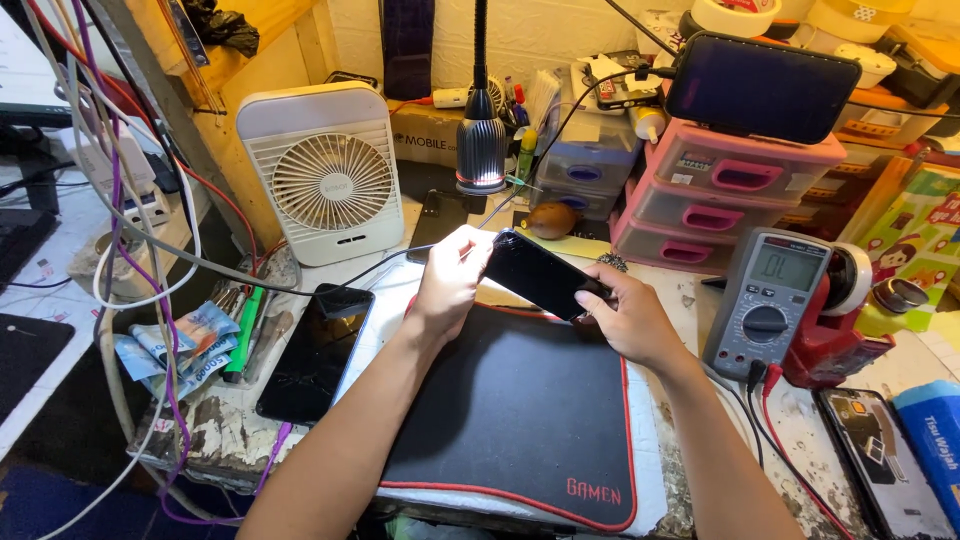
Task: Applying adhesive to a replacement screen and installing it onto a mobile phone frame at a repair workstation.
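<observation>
We see both hands up over the black mat, sharing one dark phone. Left hand grasps the phone's far upper end, fingers curled round that edge. Right hand grips the near lower end, thumb on top, fingers beneath. Phone is off the mat, tilted, screen dark, held between the two hands.

Just left of the left hand we note a dark tablet lying flat, glass looks cracked. Further left of it, a green pen and some banknotes. Beyond the left hand stands a white desk fan; a gooseneck lamp hangs just above the phone's far end.

Right of the right hand we see a grey multimeter, leaning, leads running down toward the person. Beyond it, pink drawers with a dark phone-like device on top. Near the right forearm, an opened phone lies flat.
</observation>
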